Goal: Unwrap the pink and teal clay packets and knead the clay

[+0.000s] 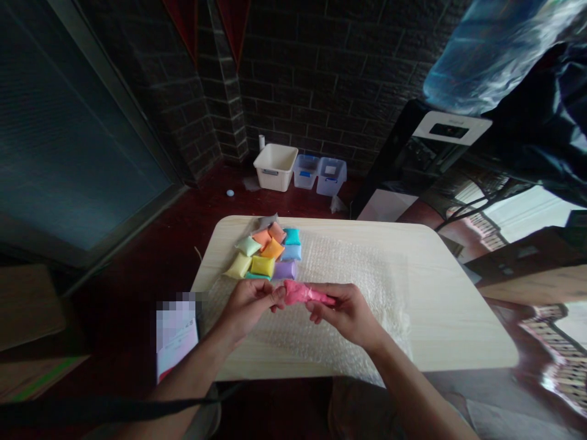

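A long, soft pink piece of modelling clay [300, 293] is stretched between my two hands above the table. My left hand [257, 300] pinches its thicker left end between thumb and fingers. The narrower right end is in my right hand [342, 308], with the fingers curled round it. Pale shiny patches show on the clay; whether a clear wrapper covers part of it I cannot tell. Just behind my left hand lies a cluster of small pillow-shaped clay packets, among them a yellow packet [263, 266], a purple packet [285, 269] and an orange packet [272, 249].
Bubble wrap [358, 269] covers the middle of the pale wooden table [440, 305]. On the floor by the brick wall stand a white basket [276, 168] and two clear bins [331, 177]. A water dispenser [413, 146] is at the right, and cardboard boxes [32, 305] are at the left.
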Motion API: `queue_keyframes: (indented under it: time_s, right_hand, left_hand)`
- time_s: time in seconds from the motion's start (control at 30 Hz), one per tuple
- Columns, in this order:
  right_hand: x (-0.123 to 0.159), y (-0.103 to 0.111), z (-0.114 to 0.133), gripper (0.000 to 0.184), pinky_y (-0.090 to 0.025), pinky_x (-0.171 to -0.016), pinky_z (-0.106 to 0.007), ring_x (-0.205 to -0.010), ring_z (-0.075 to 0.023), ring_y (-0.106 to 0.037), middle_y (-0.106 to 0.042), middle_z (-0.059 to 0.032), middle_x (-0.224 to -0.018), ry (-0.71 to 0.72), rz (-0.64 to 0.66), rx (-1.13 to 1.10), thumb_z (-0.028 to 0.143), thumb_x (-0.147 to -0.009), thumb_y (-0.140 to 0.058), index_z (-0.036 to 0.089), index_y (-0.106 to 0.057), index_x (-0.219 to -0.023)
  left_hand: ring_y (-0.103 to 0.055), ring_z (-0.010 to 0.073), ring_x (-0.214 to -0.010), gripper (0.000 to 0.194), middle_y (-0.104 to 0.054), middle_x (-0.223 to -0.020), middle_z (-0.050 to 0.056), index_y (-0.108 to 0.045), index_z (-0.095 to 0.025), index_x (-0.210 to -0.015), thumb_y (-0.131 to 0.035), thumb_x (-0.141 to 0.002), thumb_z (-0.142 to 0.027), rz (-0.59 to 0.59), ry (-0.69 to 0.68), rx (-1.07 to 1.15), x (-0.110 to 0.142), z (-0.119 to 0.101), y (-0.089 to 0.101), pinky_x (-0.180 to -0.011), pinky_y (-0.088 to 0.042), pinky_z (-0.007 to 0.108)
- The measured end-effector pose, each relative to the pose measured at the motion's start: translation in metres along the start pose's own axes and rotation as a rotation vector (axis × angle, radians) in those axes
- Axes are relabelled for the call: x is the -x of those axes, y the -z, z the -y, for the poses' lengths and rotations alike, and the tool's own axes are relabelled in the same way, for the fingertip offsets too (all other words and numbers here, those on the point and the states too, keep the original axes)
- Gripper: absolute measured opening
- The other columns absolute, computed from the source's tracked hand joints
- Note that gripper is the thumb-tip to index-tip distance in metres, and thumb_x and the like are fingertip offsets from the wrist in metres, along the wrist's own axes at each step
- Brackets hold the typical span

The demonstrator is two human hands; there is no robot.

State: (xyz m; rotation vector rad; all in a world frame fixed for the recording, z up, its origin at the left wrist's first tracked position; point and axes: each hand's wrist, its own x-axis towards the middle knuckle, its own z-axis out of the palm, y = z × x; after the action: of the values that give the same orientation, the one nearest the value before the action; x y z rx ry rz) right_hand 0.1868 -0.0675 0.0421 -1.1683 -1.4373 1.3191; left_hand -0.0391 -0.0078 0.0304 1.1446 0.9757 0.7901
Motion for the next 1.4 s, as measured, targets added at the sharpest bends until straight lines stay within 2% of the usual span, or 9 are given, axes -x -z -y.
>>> queue_keyframes:
  time_s: [0.13, 0.27, 0.37, 0.53, 0.67, 0.83, 0.97, 1.2, 1.4]
  right_hand:
    - [-0.002, 0.0, 0.002, 0.031, -0.051, -0.06, -0.029, -0.066, -0.0157, -0.061, -0.071, -0.0058, -0.078, 0.027, 0.009, 0.007, 0.038, -0.091, -0.076, 0.016, -0.08, -0.112]
    - [-0.003, 0.001, 0.004, 0.028, -0.05, -0.062, -0.029, -0.068, -0.0161, -0.061, -0.072, -0.0056, -0.08, 0.05, -0.019, 0.27, 0.036, -0.096, -0.07, 0.018, -0.08, -0.114]
    - [-0.003, 0.0, 0.005, 0.026, -0.05, -0.063, -0.029, -0.069, -0.0166, -0.063, -0.073, -0.0062, -0.081, 0.069, -0.016, 0.362, 0.037, -0.096, -0.069, 0.018, -0.081, -0.108]
    - [-0.002, -0.003, -0.003, 0.032, -0.055, -0.063, -0.03, -0.068, -0.0168, -0.066, -0.074, -0.0071, -0.079, -0.033, 0.058, 0.005, 0.042, -0.093, -0.074, 0.015, -0.081, -0.108]
    - [-0.005, -0.004, -0.009, 0.034, -0.056, -0.061, -0.029, -0.063, -0.0152, -0.064, -0.072, -0.0056, -0.073, -0.073, 0.026, -0.149, 0.042, -0.089, -0.078, 0.014, -0.08, -0.107]
    - [-0.005, -0.006, -0.004, 0.031, -0.055, -0.063, -0.029, -0.07, -0.0162, -0.066, -0.075, -0.0079, -0.088, 0.028, -0.087, -0.019, 0.035, -0.09, -0.076, 0.016, -0.078, -0.115]
    - [-0.003, -0.007, -0.005, 0.028, -0.056, -0.066, -0.03, -0.078, -0.0191, -0.067, -0.077, -0.0085, -0.093, 0.059, -0.071, 0.08, 0.032, -0.088, -0.078, 0.018, -0.08, -0.112]
    - [-0.004, -0.004, -0.003, 0.029, -0.054, -0.058, -0.028, -0.058, -0.0136, -0.062, -0.074, -0.0042, -0.07, -0.114, 0.011, -0.201, 0.034, -0.074, -0.092, 0.015, -0.084, -0.094]
    - [-0.006, -0.001, -0.005, 0.031, -0.053, -0.059, -0.026, -0.059, -0.0124, -0.061, -0.076, -0.005, -0.075, -0.11, 0.003, -0.143, 0.035, -0.077, -0.089, 0.016, -0.084, -0.102]
  left_hand:
    - [-0.069, 0.0206, -0.074, 0.041, -0.077, -0.08, 0.008, -0.078, -0.013, -0.088, -0.063, -0.095, -0.051, 0.054, -0.106, -0.136, 0.003, -0.002, -0.005, -0.069, -0.054, 0.029]
    - [-0.073, 0.0247, -0.09, 0.032, -0.08, -0.098, 0.01, -0.079, -0.016, -0.103, -0.06, -0.098, -0.042, -0.087, -0.231, -0.356, 0.004, 0.001, -0.004, -0.082, -0.055, 0.033]
    - [-0.073, 0.0223, -0.077, 0.029, -0.08, -0.088, 0.009, -0.078, -0.017, -0.099, -0.063, -0.096, -0.041, -0.116, -0.219, -0.365, 0.004, 0.001, -0.002, -0.071, -0.055, 0.029]
    - [-0.053, 0.012, -0.046, 0.041, -0.059, -0.05, -0.001, -0.068, -0.016, -0.065, -0.068, -0.092, -0.047, -0.163, -0.155, -0.263, 0.005, -0.002, 0.0, -0.046, -0.04, 0.022]
    - [-0.059, 0.0142, -0.058, 0.035, -0.068, -0.063, 0.002, -0.074, -0.015, -0.078, -0.065, -0.095, -0.044, -0.141, -0.179, -0.186, 0.005, -0.007, -0.003, -0.056, -0.046, 0.023]
    - [-0.066, 0.0182, -0.072, 0.03, -0.074, -0.079, 0.006, -0.077, -0.014, -0.091, -0.067, -0.094, -0.042, -0.034, -0.182, -0.17, 0.001, -0.007, -0.003, -0.068, -0.051, 0.027]
    - [-0.061, 0.0149, -0.062, 0.032, -0.07, -0.068, 0.004, -0.072, -0.013, -0.079, -0.075, -0.087, -0.044, -0.013, -0.114, -0.071, 0.0, 0.001, -0.002, -0.06, -0.047, 0.024]
    - [-0.059, 0.0137, -0.053, 0.039, -0.067, -0.06, 0.003, -0.069, -0.015, -0.072, -0.069, -0.09, -0.05, -0.015, -0.109, -0.171, 0.004, -0.001, -0.007, -0.052, -0.046, 0.023]
    - [-0.074, 0.0255, -0.093, 0.03, -0.08, -0.095, 0.01, -0.078, -0.016, -0.098, -0.058, -0.098, -0.038, -0.04, -0.229, -0.365, 0.005, -0.004, -0.001, -0.085, -0.057, 0.033]
